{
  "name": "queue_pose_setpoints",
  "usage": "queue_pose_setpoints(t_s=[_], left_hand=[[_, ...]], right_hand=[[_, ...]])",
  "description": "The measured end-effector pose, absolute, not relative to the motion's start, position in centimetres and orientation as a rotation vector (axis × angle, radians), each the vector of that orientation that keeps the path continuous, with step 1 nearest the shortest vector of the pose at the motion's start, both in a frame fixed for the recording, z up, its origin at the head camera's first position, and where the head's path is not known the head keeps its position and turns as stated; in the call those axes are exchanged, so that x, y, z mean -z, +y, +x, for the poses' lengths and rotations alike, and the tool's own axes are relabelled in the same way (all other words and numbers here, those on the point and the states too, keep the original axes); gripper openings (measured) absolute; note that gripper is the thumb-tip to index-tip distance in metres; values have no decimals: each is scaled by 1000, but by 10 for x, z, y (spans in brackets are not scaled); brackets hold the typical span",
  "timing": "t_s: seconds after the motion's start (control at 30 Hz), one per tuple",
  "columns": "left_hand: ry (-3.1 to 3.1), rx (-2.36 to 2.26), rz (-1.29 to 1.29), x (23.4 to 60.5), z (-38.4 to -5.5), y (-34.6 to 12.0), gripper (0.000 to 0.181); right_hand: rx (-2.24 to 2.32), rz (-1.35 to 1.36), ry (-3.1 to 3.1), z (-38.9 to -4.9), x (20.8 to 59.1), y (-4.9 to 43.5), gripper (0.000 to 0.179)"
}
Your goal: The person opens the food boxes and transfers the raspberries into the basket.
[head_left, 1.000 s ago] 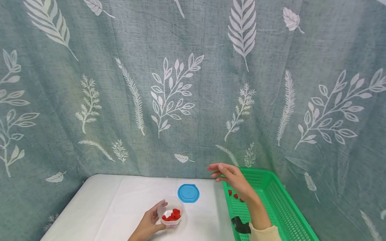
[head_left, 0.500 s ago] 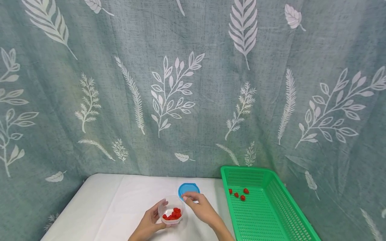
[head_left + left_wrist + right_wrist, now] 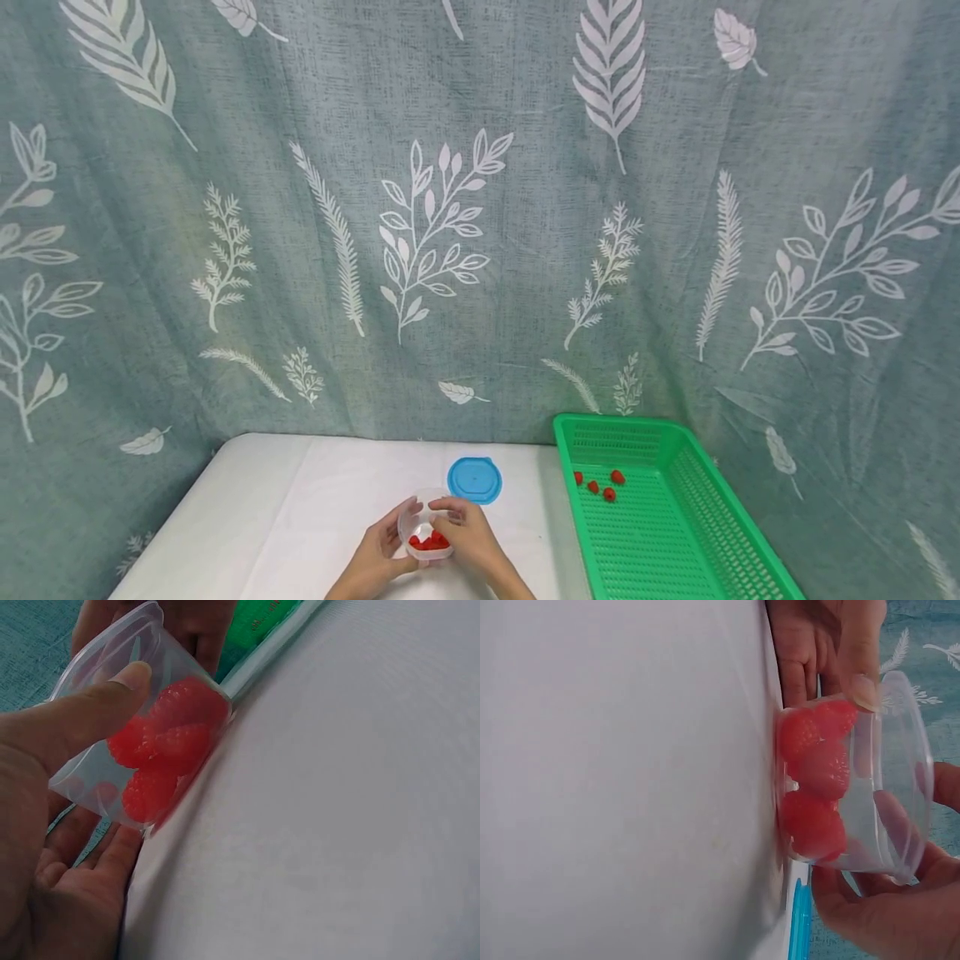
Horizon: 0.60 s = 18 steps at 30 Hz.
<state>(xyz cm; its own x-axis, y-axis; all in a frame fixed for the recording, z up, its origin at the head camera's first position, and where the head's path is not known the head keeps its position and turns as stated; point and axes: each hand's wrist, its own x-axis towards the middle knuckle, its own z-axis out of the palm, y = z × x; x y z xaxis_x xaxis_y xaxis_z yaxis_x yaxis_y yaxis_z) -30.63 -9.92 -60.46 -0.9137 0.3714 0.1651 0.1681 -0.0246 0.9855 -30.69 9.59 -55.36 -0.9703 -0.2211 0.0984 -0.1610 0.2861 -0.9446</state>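
Note:
A clear plastic container (image 3: 423,502) stands at the front of the white table with several red raspberries (image 3: 180,727) at its bottom. My left hand (image 3: 377,556) grips it from the left, the thumb (image 3: 124,686) pressed against its side and the fingers on the far side. From the right, my right hand (image 3: 471,537) reaches over the rim. Its thumb and forefinger are apart above the opening, with nothing visible between them. Other right-hand fingers (image 3: 885,915) bend along the container's outside. Part of the raspberries lies behind the right hand in the head view.
A blue lid (image 3: 475,481) lies flat on the white tablecloth (image 3: 315,492) behind the container. To the right stands a green perforated basket (image 3: 660,533), with several raspberries (image 3: 609,494) near its back left. A patterned curtain (image 3: 480,250) hangs behind the table.
My right hand has moved left from above the basket's edge, past the lid, to the container's opening. The left hand keeps its grip on the container. Raspberries formerly behind the right arm now show.

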Motion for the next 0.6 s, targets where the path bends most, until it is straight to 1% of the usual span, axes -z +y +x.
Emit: queue_pose_setpoints(t_s=[0.17,0.23,0.47,0.6], left_hand=[[2073,-2050,542,606,-309,-100,94],[2056,-2050,534,608,-310,-101,94],[2017,-2075,595,610,-310,-102,95],[2019,-2074,611,611,-312,-102,94]], right_hand=[[1736,-303,2531,-316,556,89,20],[1679,-316,2577,-317,556,87,18],[1390,-423,2798,-322,552,79,23],[1268,-445,2876,-325,548,77,21]])
